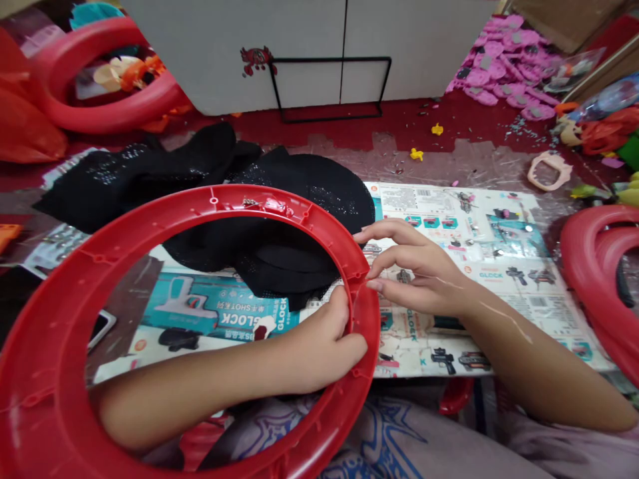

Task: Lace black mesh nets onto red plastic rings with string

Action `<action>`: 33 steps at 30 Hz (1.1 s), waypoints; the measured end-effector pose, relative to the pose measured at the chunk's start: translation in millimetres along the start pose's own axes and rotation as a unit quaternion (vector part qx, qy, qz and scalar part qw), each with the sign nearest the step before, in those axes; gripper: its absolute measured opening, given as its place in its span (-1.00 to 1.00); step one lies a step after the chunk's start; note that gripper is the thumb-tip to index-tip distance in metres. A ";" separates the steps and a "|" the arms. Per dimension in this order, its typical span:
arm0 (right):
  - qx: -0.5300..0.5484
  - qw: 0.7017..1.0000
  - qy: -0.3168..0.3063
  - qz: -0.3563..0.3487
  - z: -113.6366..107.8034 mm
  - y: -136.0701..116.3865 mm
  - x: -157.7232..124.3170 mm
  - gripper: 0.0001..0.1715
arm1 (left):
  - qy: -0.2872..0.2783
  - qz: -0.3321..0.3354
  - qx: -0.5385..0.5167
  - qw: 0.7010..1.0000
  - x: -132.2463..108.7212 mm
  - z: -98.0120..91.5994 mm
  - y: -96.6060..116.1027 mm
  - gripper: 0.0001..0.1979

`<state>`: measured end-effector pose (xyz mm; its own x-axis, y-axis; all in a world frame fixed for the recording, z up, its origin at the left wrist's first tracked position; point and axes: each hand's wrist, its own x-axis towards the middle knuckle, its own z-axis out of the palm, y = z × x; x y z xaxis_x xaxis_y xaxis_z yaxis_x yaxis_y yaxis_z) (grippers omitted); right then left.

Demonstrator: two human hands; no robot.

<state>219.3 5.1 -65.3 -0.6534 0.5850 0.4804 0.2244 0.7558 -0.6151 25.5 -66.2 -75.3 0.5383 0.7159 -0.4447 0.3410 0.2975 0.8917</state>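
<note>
A large red plastic ring is tilted up in front of me, its hollow underside facing me. My left arm reaches through the ring's opening and my left hand is closed around the ring's right rim. My right hand is just outside the same rim, its fingertips pinched against the edge; I cannot make out anything small between them. Black mesh fabric lies behind and under the ring. A small metal part sits in the ring's top channel.
Printed toy-gun packaging cards cover the table. More red rings lie at the far left and right edge. Pink plastic pieces are heaped at the back right, a white cabinet behind. A phone lies at left.
</note>
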 end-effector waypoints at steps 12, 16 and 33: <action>-0.052 0.998 -0.028 0.004 -0.8 -2.3 -0.9 -0.96 | 0.026 -0.007 0.008 1.000 0.1 -3.4 2.5 -0.48; -0.020 1.000 -0.012 -0.021 4.3 -6.2 -1.6 -0.95 | 0.031 0.017 0.032 0.999 1.1 -3.1 2.5 -0.50; -0.031 0.998 0.039 -0.044 2.2 -7.4 0.6 -0.89 | 0.032 -0.031 0.027 0.999 1.8 -4.6 6.9 -0.61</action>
<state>215.6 -0.8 -61.8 -0.6156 0.5347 0.5789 0.2146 0.8206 -0.5297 25.3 -60.0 -69.5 0.4645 0.7368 -0.4912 0.4149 0.3090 0.8558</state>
